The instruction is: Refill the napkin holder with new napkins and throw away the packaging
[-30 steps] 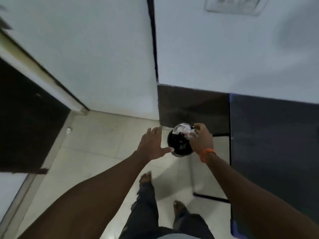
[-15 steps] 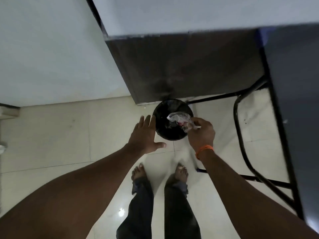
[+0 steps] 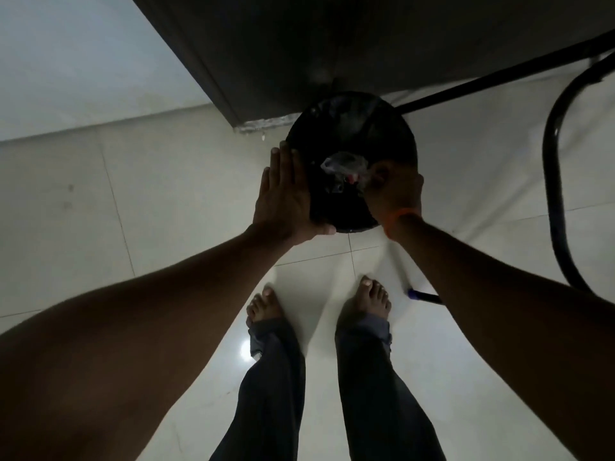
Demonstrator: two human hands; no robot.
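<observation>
A round black bin (image 3: 349,128) lined with a dark bag stands on the tiled floor straight below me. My right hand (image 3: 394,191) hangs over the bin's mouth, pinching a crumpled clear plastic wrapper (image 3: 342,166) that dangles inside the rim. An orange band circles that wrist. My left hand (image 3: 283,197) is flat with fingers together, resting against the bin's left rim and holding nothing. No napkin holder is in view.
A dark cabinet (image 3: 299,44) rises just behind the bin. A black metal tube frame (image 3: 552,168) curves along the right, with a bar end (image 3: 426,296) near my right foot. My bare feet (image 3: 266,304) stand on glossy pale tiles close to the bin.
My head has tipped further down and closer to the bin. Both hands dropped toward it: the left now touches the rim, the right carries the wrapper over the opening.
</observation>
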